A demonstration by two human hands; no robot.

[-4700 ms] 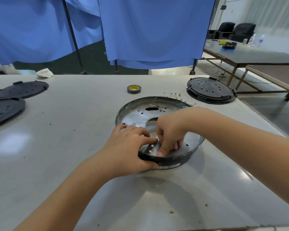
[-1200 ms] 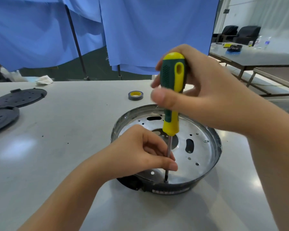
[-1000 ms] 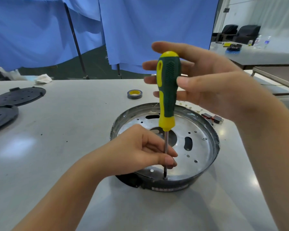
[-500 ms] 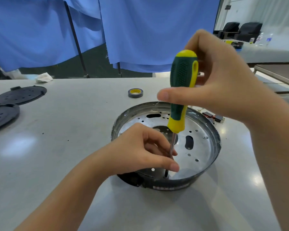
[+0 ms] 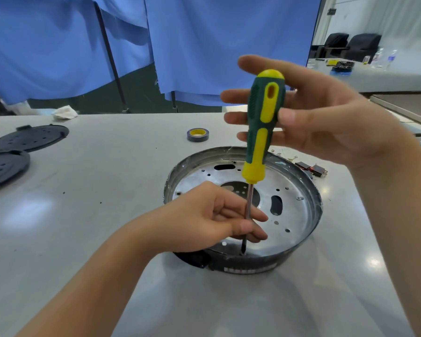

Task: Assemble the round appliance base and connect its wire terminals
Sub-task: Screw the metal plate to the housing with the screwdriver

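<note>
The round metal appliance base (image 5: 311, 190), dark-walled with a silver perforated floor, sits on the grey table (image 5: 95, 190). A green-and-yellow screwdriver (image 5: 265, 113) stands upright in it, its tip on the base floor at the near rim. My left hand (image 5: 204, 220) rests over the base's near-left rim and pinches the screwdriver's shaft low down. My right hand (image 5: 326, 117) holds the handle between thumb and outstretched fingers. Small red-and-black switch parts (image 5: 312, 167) and thin wires with terminals (image 5: 283, 155) lie just behind the base.
A roll of tape with a yellow core (image 5: 197, 135) lies behind the base. Two black round covers (image 5: 29, 138) (image 5: 3, 166) sit at the table's left edge. A white cloth (image 5: 65, 112) lies at the far edge. Blue curtains hang behind.
My right hand picked up the screwdriver and set it upright in the base. Within the last second it alternates between a wrapped grip and spread fingers on the handle, now spread. My left hand steadies the shaft.
</note>
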